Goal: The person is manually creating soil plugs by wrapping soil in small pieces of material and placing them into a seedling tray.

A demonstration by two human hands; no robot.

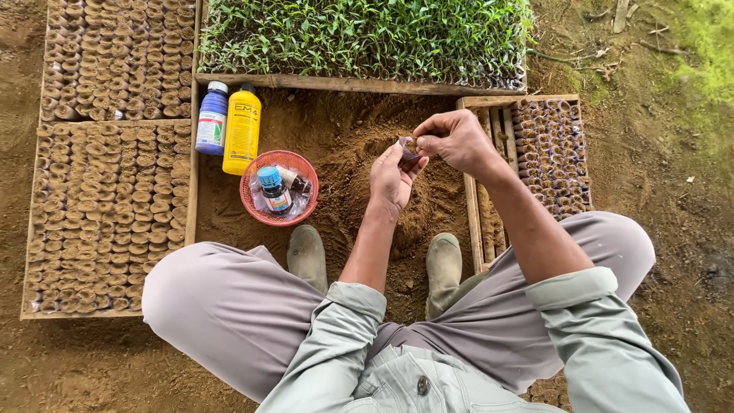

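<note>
There are 2 tall bottles, 1 blue-and-white bottle [212, 118] and 1 yellow bottle [242, 130], beside 1 red basket [252, 208] holding 2 small bottles. 4 wooden trays show: 2 of soil-filled pots at the left [107, 206], 1 of green seedlings [359, 38] and 1 partly filled tray [550, 149]. 2 green boots [307, 256] and 2 hands are in view.

Yellow bottle [242, 130], blue bottle [212, 118], red basket [260, 210] (mesh-patterned), green seedlings [367, 34].
</note>
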